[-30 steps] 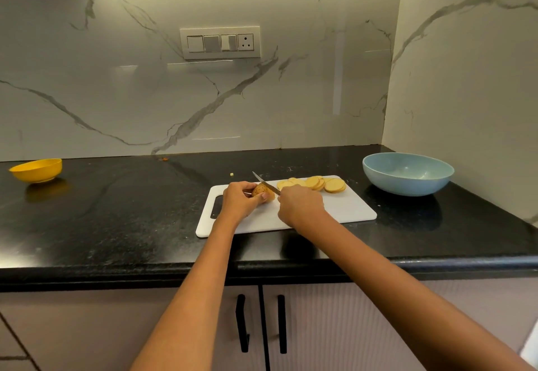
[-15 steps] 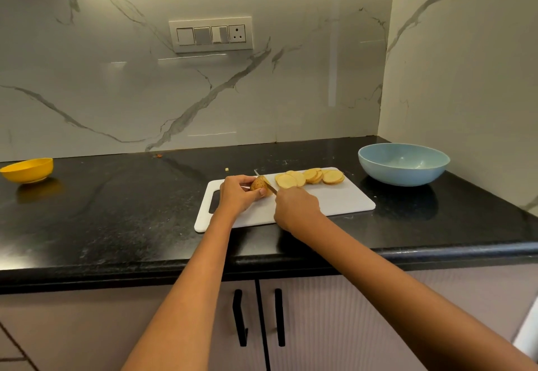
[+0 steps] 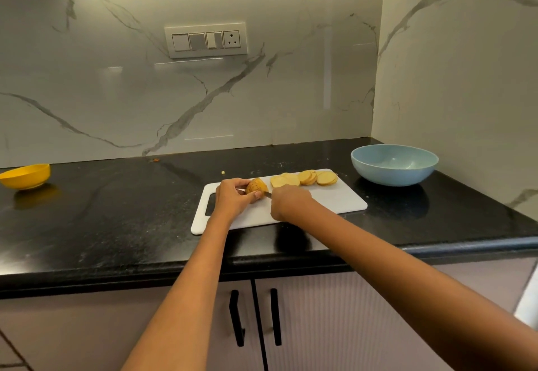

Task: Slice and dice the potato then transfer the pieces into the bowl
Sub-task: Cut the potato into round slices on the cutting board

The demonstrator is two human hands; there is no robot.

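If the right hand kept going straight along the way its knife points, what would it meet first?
Most likely the potato piece held by the left hand; the right hand aims the knife at it, though depth is unclear.

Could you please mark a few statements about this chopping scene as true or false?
1. The left hand holds the uncut end of the potato on the cutting board. True.
2. The blue bowl already contains potato pieces. False: no pieces show inside it; the potato slices lie on the board.
3. The right hand grips the knife. True.
4. The yellow bowl stands beside the blue one. False: it sits at the far left of the countertop, the blue one at the right.
5. The slices have been diced. False: they are whole rounds.
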